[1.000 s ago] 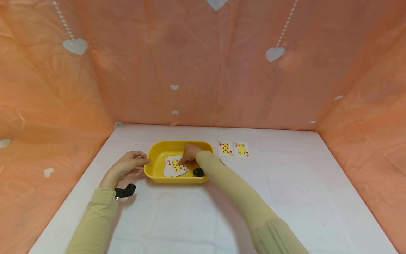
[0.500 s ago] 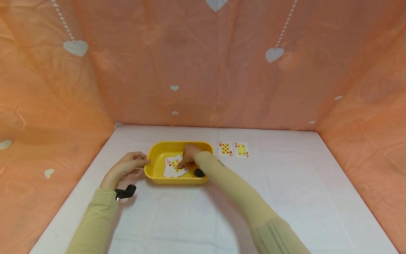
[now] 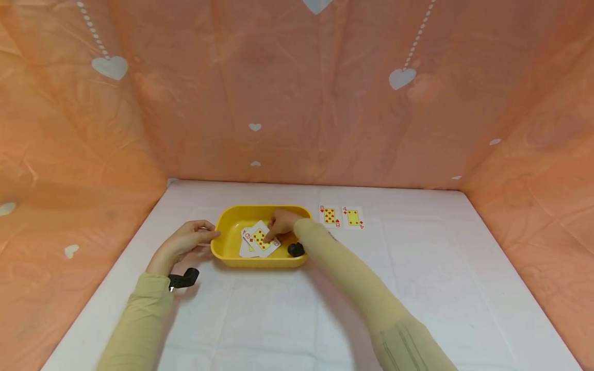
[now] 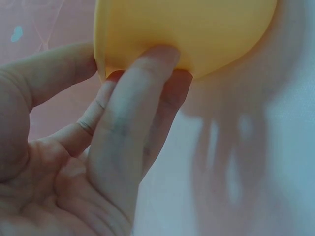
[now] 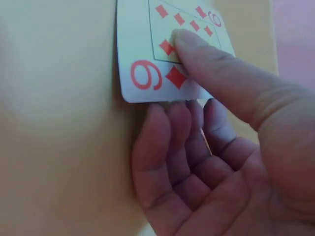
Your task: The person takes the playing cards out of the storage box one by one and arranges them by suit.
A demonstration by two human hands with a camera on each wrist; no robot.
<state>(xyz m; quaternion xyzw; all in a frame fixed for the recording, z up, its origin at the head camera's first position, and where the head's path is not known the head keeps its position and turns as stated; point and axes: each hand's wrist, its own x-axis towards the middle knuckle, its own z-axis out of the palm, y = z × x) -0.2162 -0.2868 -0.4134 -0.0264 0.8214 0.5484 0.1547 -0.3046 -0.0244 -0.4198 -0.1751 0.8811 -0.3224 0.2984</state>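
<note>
A yellow plastic tray [image 3: 260,263] stands on the white tabletop. At its left end my left hand [image 3: 187,239] pinches the rim; in the left wrist view the fingers [image 4: 133,103] lie against the outer wall. My right hand [image 3: 283,222] reaches inside and pinches a nine of diamonds playing card [image 3: 261,238], the thumb [image 5: 221,73] on its face and the other fingertips curled at its near edge. Under that card, more playing cards [image 3: 246,250] lie loosely stacked on the tray's floor, mostly covered.
Right of the tray, an eight of hearts [image 3: 330,216] and a four of diamonds [image 3: 353,218] lie face up side by side. Orange cloth walls [image 3: 297,129] with white hearts enclose the back and both sides. A black wrist-worn camera [image 3: 295,250] overhangs the tray's right end.
The nine of diamonds has slid a little right and away from the person across the stack with the right hand, baring more of the card beneath. My left hand has stayed at the rim.
</note>
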